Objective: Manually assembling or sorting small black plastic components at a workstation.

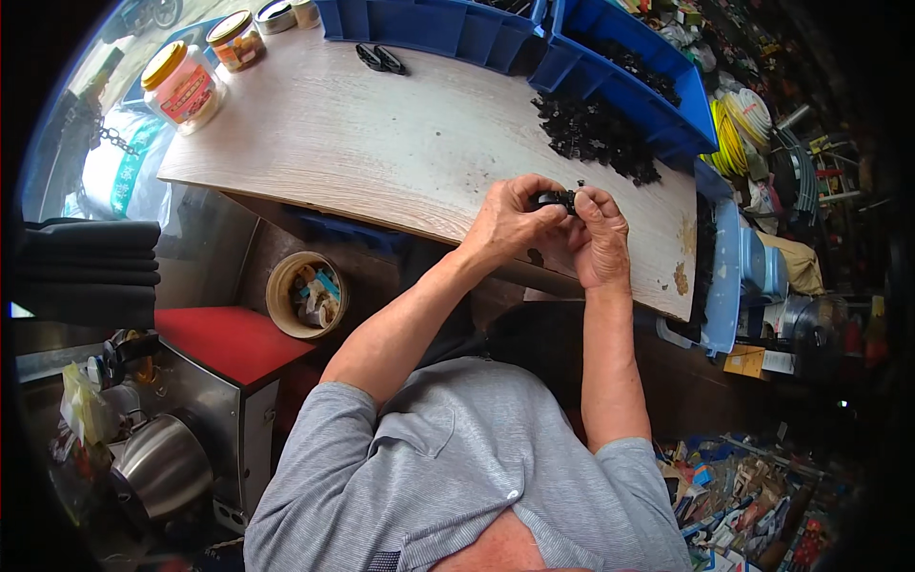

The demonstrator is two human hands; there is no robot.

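Note:
Above the table's front edge, my left hand (pixel 512 217) and my right hand (pixel 600 232) come together. Between them is a small black plastic part (pixel 555 199), pinched by the fingers of both hands. Its exact kind is too small to make out, and the fingers cover much of it. A heap of small black plastic pieces (pixel 596 133) lies on the table beyond my right hand. Farther off, at the back left of the table, two black oblong parts (pixel 381 59) rest side by side.
The pale wood-grain table (pixel 381 143) carries blue bins (pixel 620 67) along its far side, one holding black pieces. Jars (pixel 181 91) stand at the far left corner. Below the table sit a waste bucket (pixel 308 296) and a red-topped cabinet (pixel 229 338). Light-blue tubs (pixel 729 257) flank the right edge.

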